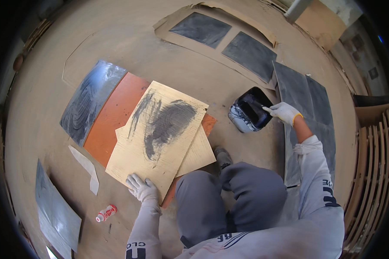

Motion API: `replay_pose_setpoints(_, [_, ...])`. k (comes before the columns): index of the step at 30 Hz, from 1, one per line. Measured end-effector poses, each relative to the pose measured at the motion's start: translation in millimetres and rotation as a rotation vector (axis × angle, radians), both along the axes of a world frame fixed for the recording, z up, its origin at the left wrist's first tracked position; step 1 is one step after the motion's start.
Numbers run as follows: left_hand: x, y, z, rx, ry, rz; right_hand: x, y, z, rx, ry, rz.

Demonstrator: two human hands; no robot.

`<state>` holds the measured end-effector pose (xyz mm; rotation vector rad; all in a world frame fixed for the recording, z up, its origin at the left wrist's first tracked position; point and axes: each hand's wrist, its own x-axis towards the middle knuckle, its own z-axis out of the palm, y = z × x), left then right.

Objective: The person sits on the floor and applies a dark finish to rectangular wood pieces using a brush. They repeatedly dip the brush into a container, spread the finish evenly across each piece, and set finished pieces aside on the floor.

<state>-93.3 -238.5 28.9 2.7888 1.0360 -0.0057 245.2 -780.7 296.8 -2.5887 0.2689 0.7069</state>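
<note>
A pale yellow board [136, 144] lies tilted across the stack before me, its upper half smeared with dark grey paste [170, 123]. My left hand [141, 187], in a white glove, rests on its near left corner with fingers spread flat. To the right stands a black bucket [242, 118], its outside streaked with whitish paint and its inside dark. At its right rim is my right hand [285, 113], gloved and closed; a small pale end shows at its fingers, too small to name. Beneath the top board lie another pale board [199, 155] and an orange-brown board [116, 110].
A shiny grey-coated sheet [93, 97] adjoins the orange-brown board. Dark panels [201, 29] lie at the back, others [309, 108] at the right. A red-and-white bottle [106, 213], a pale angled strip [85, 166] and grey sheets [56, 207] are at the left. Wooden slats [374, 172] stand far right.
</note>
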Motion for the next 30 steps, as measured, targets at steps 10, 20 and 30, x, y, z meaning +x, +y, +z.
replay_pose_setpoints(10, [-1.0, 5.3, -5.4, 0.059, 0.016, -0.042, 98.3, -19.9, -133.1, -0.266, 0.305, 0.111])
replay_pose_setpoints(20, [4.6, -6.5, -22.2, 0.055, -0.008, -0.072, 116.8, -55.8, -176.0, -0.297, 0.316, 0.244])
replay_pose_setpoints(30, [-2.0, 1.7, -16.3, 0.057, -0.027, -0.032, 102.3, -26.9, -71.7, -0.100, 0.279, 0.062])
